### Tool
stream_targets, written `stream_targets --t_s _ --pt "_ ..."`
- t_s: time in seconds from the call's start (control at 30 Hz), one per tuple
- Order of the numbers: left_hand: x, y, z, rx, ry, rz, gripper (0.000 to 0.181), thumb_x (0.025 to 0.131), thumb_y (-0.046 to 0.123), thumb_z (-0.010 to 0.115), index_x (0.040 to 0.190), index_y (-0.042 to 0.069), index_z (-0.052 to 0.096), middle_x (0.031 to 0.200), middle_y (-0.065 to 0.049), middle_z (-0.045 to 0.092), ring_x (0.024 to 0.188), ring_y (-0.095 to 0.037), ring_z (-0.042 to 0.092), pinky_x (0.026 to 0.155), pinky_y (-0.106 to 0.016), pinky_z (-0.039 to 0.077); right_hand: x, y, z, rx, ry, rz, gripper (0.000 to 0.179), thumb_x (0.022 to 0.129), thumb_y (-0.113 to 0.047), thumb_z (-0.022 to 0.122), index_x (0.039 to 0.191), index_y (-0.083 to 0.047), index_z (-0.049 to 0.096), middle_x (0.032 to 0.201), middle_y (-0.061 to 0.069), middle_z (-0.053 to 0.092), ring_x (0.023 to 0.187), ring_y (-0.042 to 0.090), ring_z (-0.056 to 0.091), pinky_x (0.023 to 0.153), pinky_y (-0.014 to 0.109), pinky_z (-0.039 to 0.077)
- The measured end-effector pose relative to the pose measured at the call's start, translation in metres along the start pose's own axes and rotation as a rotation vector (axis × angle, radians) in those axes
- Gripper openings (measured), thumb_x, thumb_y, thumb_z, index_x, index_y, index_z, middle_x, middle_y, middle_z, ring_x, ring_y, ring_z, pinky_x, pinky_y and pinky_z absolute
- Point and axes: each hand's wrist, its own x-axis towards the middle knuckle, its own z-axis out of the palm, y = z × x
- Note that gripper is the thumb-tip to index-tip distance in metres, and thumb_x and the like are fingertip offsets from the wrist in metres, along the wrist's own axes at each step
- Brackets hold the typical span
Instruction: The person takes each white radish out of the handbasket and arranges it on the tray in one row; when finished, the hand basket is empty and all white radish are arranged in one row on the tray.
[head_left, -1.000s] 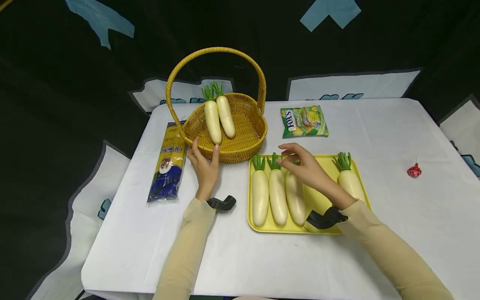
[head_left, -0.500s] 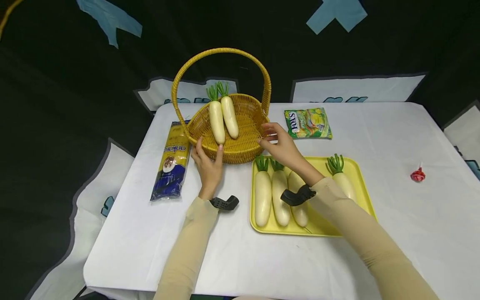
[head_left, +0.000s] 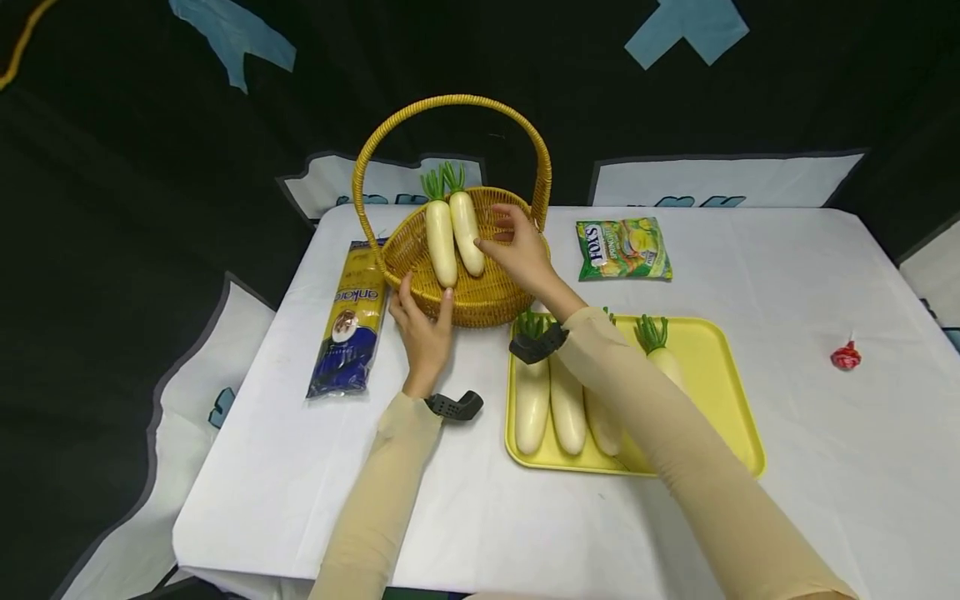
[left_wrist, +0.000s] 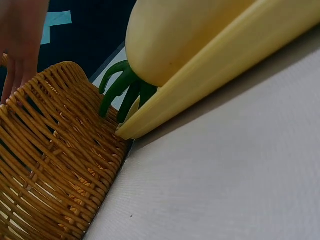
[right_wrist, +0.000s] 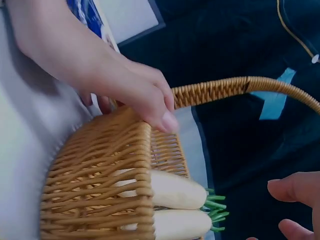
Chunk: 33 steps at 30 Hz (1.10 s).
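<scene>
Two white radishes [head_left: 441, 243] with green tops lean side by side in a yellow wicker basket [head_left: 487, 310]. My left hand [head_left: 426, 337] grips the basket's near-left rim; the right wrist view shows its thumb over the rim. Above the basket's inside, my right hand [head_left: 521, 254] has its thumb and fingers spread apart with nothing between them, close to the right-hand radish [head_left: 467, 233]. In the right wrist view, its fingertips [right_wrist: 282, 190] show at the right edge, apart from the radishes [right_wrist: 180, 191]. My right forearm partly hides more radishes [head_left: 532, 408] on a yellow tray [head_left: 720, 358].
A blue and yellow packet [head_left: 347, 333] lies left of the basket. A green candy bag [head_left: 624, 248] sits behind the tray, and a red-wrapped lollipop [head_left: 846, 357] lies far right. The basket's tall handle [head_left: 453, 100] arches over its opening. The tray's left end is near the basket.
My right hand has moved left from above the tray, past the basket's right rim, to over the basket. The tray's rightmost radish has shifted left. My left hand keeps its place on the rim.
</scene>
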Motion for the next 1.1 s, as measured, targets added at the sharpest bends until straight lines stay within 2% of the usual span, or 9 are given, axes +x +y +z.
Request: stream_targets --t_s 0.23,0.43,0.53,0.73,1.1 --pt "0.0 0.0 -0.001 0.007 -0.009 -0.01 0.071 0.085 0.056 0.048 0.141 0.025 0.019 0.143 -0.024 0.013 0.131 -0.043 0.021 0.103 -0.057 0.023 0.028 0.001 0.014 -0.029 0.001 0.023 0.062 0.085 -0.024 0.061 0.138 -0.015 0.031 0.137 0.015 0.039 0.123 0.03 0.043 0.098 0.039 0.039" --pt "0.0 -0.003 -0.002 0.004 0.014 0.008 0.068 0.085 0.055 0.048 0.14 0.027 0.02 0.141 -0.023 0.016 0.129 -0.042 0.025 0.102 -0.057 0.025 0.044 0.02 0.024 -0.126 -0.027 0.057 0.068 0.084 -0.026 0.061 0.141 -0.01 0.026 0.143 0.014 0.033 0.131 0.027 0.033 0.105 0.04 0.031" --pt "0.0 -0.002 -0.001 -0.003 0.007 0.01 0.069 0.085 0.055 0.048 0.14 0.026 0.021 0.141 -0.022 0.016 0.13 -0.04 0.025 0.103 -0.055 0.025 0.046 0.029 0.027 -0.137 -0.02 0.124 0.07 0.083 -0.025 0.062 0.141 -0.011 0.026 0.143 0.015 0.031 0.132 0.028 0.031 0.106 0.041 0.03" --pt "-0.003 -0.002 -0.002 0.014 0.018 -0.01 0.069 0.085 0.052 0.051 0.141 0.023 0.022 0.142 -0.024 0.015 0.13 -0.043 0.025 0.103 -0.057 0.025 0.045 0.04 0.032 -0.039 -0.04 0.343 0.075 0.083 -0.029 0.062 0.144 -0.017 0.019 0.147 0.016 0.02 0.135 0.03 0.024 0.106 0.044 0.029" --pt "-0.003 0.002 0.0 0.007 0.021 -0.002 0.07 0.084 0.053 0.051 0.141 0.024 0.022 0.142 -0.024 0.015 0.131 -0.044 0.021 0.103 -0.057 0.023 0.054 0.044 0.041 -0.018 -0.042 0.305 0.075 0.083 -0.026 0.063 0.143 -0.015 0.019 0.148 0.012 0.024 0.136 0.028 0.025 0.108 0.042 0.027"
